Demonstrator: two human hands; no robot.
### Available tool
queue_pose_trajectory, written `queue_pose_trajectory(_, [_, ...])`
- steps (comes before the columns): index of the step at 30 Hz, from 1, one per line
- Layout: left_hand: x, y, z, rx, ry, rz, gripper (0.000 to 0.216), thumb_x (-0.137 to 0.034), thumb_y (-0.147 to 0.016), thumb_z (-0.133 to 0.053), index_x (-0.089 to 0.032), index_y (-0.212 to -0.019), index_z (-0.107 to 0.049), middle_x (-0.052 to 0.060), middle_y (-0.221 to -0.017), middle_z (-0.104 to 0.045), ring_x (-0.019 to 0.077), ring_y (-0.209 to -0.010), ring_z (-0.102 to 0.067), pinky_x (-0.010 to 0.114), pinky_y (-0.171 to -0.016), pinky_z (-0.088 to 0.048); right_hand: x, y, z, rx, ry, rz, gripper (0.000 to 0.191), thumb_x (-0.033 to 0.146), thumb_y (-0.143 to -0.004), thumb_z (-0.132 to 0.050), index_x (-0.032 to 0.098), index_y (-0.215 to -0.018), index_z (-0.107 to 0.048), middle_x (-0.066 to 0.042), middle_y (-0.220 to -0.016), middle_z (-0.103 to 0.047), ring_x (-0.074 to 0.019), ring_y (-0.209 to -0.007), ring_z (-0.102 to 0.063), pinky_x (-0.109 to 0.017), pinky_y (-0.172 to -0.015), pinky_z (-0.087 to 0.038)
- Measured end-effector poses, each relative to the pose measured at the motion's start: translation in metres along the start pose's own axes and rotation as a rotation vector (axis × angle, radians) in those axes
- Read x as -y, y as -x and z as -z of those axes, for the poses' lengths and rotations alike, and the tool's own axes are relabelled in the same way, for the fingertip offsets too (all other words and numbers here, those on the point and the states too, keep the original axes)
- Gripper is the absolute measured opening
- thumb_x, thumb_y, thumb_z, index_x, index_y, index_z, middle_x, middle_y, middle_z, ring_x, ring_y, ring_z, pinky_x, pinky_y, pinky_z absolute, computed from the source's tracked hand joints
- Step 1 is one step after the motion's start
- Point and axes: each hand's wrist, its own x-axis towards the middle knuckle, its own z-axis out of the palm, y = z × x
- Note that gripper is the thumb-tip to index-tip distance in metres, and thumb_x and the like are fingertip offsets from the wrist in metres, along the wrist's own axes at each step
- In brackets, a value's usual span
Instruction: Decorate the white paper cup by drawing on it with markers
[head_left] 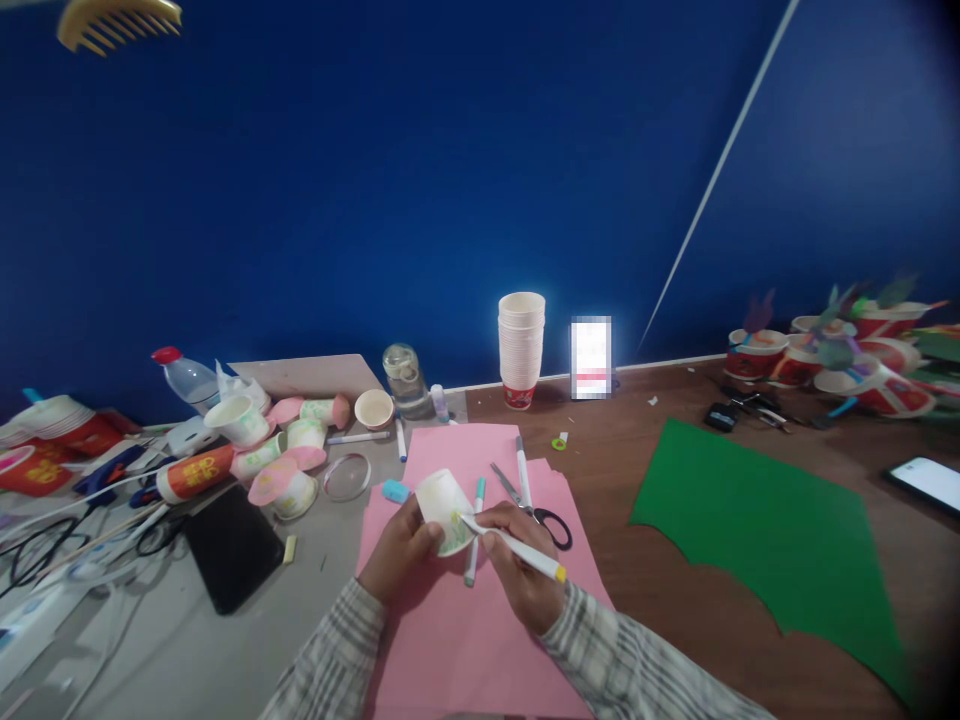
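Note:
My left hand [401,548] is closed around a white paper cup [444,500], which is tilted on its side over pink paper sheets [450,650]. Yellow and green marks show on the cup's side. In my right hand [523,565] is a white marker with a yellow end [536,560]; its tip is at the coloured marks. A marker with a teal end [480,490] lies on the paper, partly behind the hands. Beyond my right hand are scissors with black handles [553,527] and a grey-capped marker [522,465]. A blue cap-like piece [395,491] lies beside the cup.
A tall stack of paper cups [520,345] stands by the blue wall. Green paper [772,530] with a scalloped edge lies right. To the left are decorated cups [285,485], a black phone-like slab [232,548], a glass jar [406,380] and cables. More cups [874,380] sit far right.

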Motion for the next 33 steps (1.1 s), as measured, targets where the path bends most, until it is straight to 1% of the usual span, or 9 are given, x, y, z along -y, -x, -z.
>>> queue_pose_trajectory(4, [0.000,0.001,-0.001,-0.008,0.019,-0.005,0.036,-0.036,-0.054,-0.065,-0.013,-0.081,-0.058,0.002,-0.058,-0.053,0.0173,-0.051,-0.042,0.030,-0.047,-0.036,0.000,0.000,-0.001,-0.017,0.016,0.011,0.014,0.016,-0.074,-0.053,0.020,-0.077,-0.066,0.000,-0.064,-0.064,-0.0176,-0.054,-0.061,-0.027,-0.050,-0.047])
queue_pose_trajectory(8, [0.004,-0.001,0.001,0.021,0.031,0.010,0.038,-0.036,-0.055,-0.065,-0.013,-0.084,-0.057,0.005,-0.065,-0.058,0.0202,-0.056,-0.047,0.032,-0.049,-0.038,0.001,0.000,-0.001,-0.006,0.023,0.009,0.014,0.016,-0.074,-0.054,0.020,-0.077,-0.067,0.000,-0.064,-0.065,-0.0180,-0.055,-0.061,-0.027,-0.051,-0.047])
queue_pose_trajectory(11, [0.005,-0.001,0.002,0.005,0.021,0.003,0.039,-0.037,-0.054,-0.065,-0.013,-0.083,-0.058,0.005,-0.066,-0.058,0.0210,-0.057,-0.048,0.033,-0.051,-0.039,0.002,0.000,-0.001,-0.008,0.019,0.009,0.014,0.016,-0.074,-0.054,0.020,-0.077,-0.067,0.000,-0.064,-0.065,-0.0176,-0.054,-0.061,-0.027,-0.050,-0.047])
queue_pose_trajectory(17, [-0.001,0.000,-0.001,-0.017,0.028,0.005,0.041,-0.037,-0.052,-0.067,-0.013,-0.084,-0.058,0.007,-0.068,-0.060,0.0219,-0.059,-0.048,0.033,-0.052,-0.040,0.001,0.000,-0.001,0.002,0.017,0.001,0.014,0.016,-0.074,-0.053,0.020,-0.077,-0.066,0.000,-0.064,-0.064,-0.0177,-0.053,-0.061,-0.027,-0.050,-0.047])
queue_pose_trajectory(24, [0.006,-0.001,0.004,0.008,-0.003,0.004,0.040,-0.037,-0.054,-0.065,-0.012,-0.085,-0.058,0.007,-0.069,-0.060,0.0227,-0.060,-0.049,0.034,-0.053,-0.040,0.002,-0.001,0.000,0.000,0.028,-0.006,0.015,0.016,-0.074,-0.053,0.021,-0.077,-0.067,0.000,-0.062,-0.064,-0.0174,-0.052,-0.060,-0.026,-0.049,-0.047])
queue_pose_trajectory(28, [0.010,-0.002,0.005,0.047,0.060,0.003,0.039,-0.037,-0.057,-0.064,-0.013,-0.086,-0.057,0.007,-0.070,-0.059,0.0231,-0.061,-0.050,0.034,-0.053,-0.040,0.002,-0.001,0.000,-0.001,0.023,-0.004,0.014,0.017,-0.074,-0.053,0.021,-0.077,-0.066,0.001,-0.063,-0.064,-0.0172,-0.052,-0.060,-0.026,-0.049,-0.046])
queue_pose_trajectory(33, [0.004,0.000,0.001,0.002,0.030,0.017,0.044,-0.039,-0.051,-0.068,-0.013,-0.085,-0.058,0.007,-0.069,-0.059,0.0226,-0.061,-0.049,0.033,-0.052,-0.040,-0.001,0.001,0.000,0.006,0.036,-0.037,0.014,0.018,-0.075,-0.052,0.021,-0.076,-0.065,0.001,-0.063,-0.064,-0.0174,-0.052,-0.060,-0.027,-0.050,-0.047])
